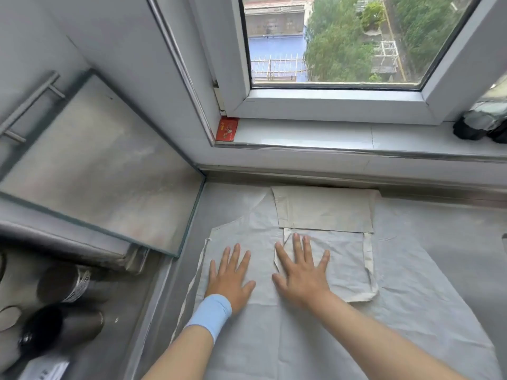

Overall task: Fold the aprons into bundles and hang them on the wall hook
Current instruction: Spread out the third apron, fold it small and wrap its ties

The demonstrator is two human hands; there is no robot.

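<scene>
red card (227, 129) print unreadable, left hand (230, 281) and right hand (301, 272) flat, fingers spread, pressing apron (274, 338) at counter's (452, 223) far edge, grasping nothing

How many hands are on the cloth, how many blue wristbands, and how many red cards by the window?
Hands flat on the pale grey fabric apron: 2, left hand and right hand
Light blue wristband: 1
Small red card on the white windowsill: 1
Total: 4

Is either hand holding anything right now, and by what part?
Nothing is held: left hand and right hand press flat, fingers spread, on the apron.
</scene>
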